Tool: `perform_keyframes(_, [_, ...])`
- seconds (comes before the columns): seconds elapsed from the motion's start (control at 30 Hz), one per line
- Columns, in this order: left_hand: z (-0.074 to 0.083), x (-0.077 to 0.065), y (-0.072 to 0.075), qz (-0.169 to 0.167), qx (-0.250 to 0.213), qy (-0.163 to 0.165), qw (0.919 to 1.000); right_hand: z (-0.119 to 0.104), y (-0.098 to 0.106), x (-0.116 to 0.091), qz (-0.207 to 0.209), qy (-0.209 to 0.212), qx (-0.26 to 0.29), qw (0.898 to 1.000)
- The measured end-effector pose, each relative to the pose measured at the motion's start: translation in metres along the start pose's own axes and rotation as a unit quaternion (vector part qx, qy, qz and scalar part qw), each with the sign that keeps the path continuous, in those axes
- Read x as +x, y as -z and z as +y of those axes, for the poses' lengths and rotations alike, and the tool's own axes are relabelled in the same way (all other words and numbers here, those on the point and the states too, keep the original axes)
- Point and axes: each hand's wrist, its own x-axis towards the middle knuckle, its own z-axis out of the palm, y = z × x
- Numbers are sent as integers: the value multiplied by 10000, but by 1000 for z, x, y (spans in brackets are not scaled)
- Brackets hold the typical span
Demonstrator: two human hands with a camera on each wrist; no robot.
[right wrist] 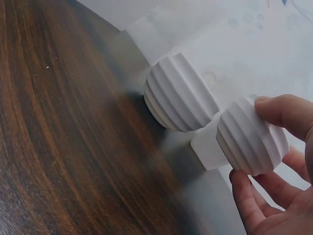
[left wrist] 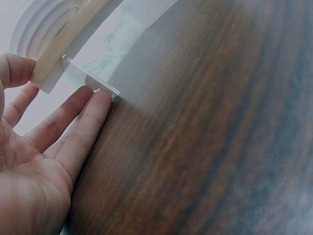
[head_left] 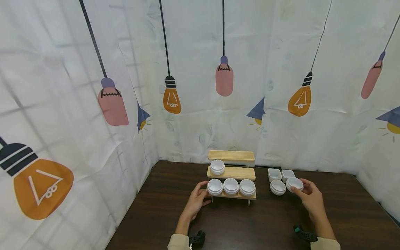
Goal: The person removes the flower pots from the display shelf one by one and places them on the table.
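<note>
A three-step wooden stand [head_left: 232, 172] with clear legs is on the table. My left hand [head_left: 197, 199] holds its left end, the thumb [left wrist: 18, 70] at the board's end and other fingers [left wrist: 90, 117] against a clear leg. Three white round bowls line the lowest step, the leftmost bowl [head_left: 215, 187] nearest that hand; another bowl [head_left: 217, 167] sits on the middle step's left. To the right, my right hand [head_left: 312, 199] grips a ribbed white round bowl [right wrist: 252, 137] between thumb and fingers. A similar bowl [right wrist: 181, 93] is beside it on the table.
Two white square dishes, a left one [head_left: 274, 174] and a right one [head_left: 287, 174], stand behind the round bowls at the right. The top step [head_left: 231, 155] is bare wood. A patterned white curtain [head_left: 193, 69] hangs behind the dark wooden table [head_left: 259, 225].
</note>
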Motion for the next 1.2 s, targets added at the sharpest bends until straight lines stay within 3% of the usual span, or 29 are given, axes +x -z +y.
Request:
perform_keyframes(0.53, [1, -1, 0, 6, -8, -28, 10000, 8, -5, 4, 62, -270, -128, 9995])
perform_keyframes(1.2, [0, -1, 0, 13, -24, -1, 10000, 18, -11, 8, 95, -218, -74, 9997])
